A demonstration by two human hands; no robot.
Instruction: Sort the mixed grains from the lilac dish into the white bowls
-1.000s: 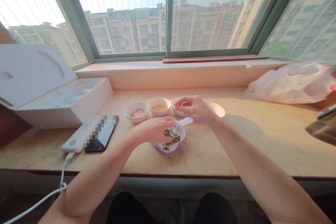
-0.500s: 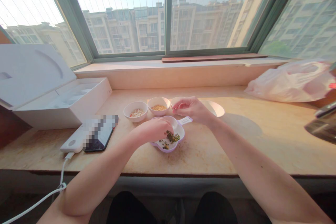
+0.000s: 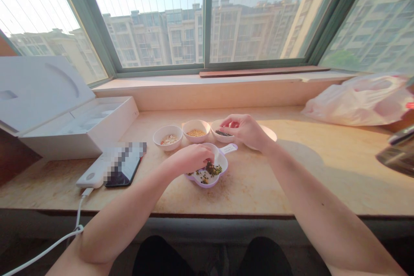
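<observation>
a person's view down at a beige stone table (image 3: 291,181), centred on a lilac flower-shaped plastic dish (image 3: 210,182) holding a small heap of mixed green and yellow beans (image 3: 211,169). the left hand (image 3: 190,158) rests in the dish, fingers bunched tip-down among the beans. just behind the dish stand three small white bowls: pale pieces (image 3: 166,145), yellow grains (image 3: 196,139), dark beans (image 3: 220,139). the right hand (image 3: 247,131) hovers over the dark-bean bowl, fingers pinched together; any bean between them is hidden. each bowl appears thinly filled, and many beans are unsorted.
</observation>
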